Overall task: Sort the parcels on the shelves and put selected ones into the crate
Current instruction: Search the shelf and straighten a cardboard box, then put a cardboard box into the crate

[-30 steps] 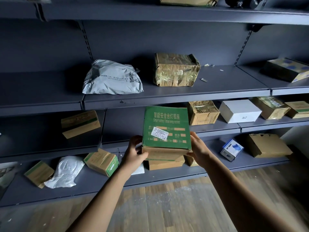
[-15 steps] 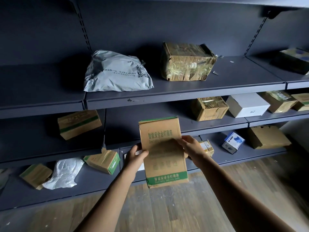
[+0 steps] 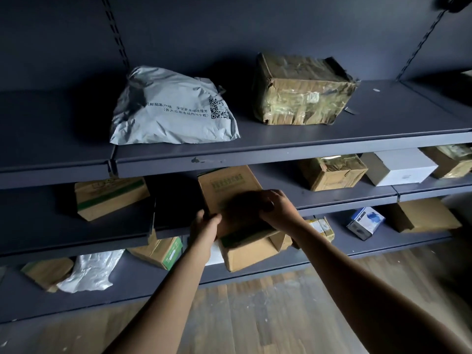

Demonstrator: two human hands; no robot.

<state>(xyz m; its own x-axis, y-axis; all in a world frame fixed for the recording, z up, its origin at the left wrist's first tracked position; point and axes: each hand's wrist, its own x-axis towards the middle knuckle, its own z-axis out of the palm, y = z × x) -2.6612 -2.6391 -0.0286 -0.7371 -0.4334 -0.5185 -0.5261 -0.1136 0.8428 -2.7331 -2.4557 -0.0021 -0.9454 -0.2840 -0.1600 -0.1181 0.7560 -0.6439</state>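
Cardboard, green-banded: the box (image 3: 229,186) sits tilted at the mouth of the middle shelf (image 3: 344,198), its far end tucked under the shelf above (image 3: 281,152) — whether it rests on the shelf yet I cannot tell. Both hands are clamped on it, set apart: the left hand (image 3: 205,227) grips the near left edge, the right hand (image 3: 278,209) curls over the top right. This looks like the sorting step, a parcel going onto the shelf. Next it needs levelling and a straight push inward, clear of the taped box (image 3: 332,172) to the right — no crate is in view.
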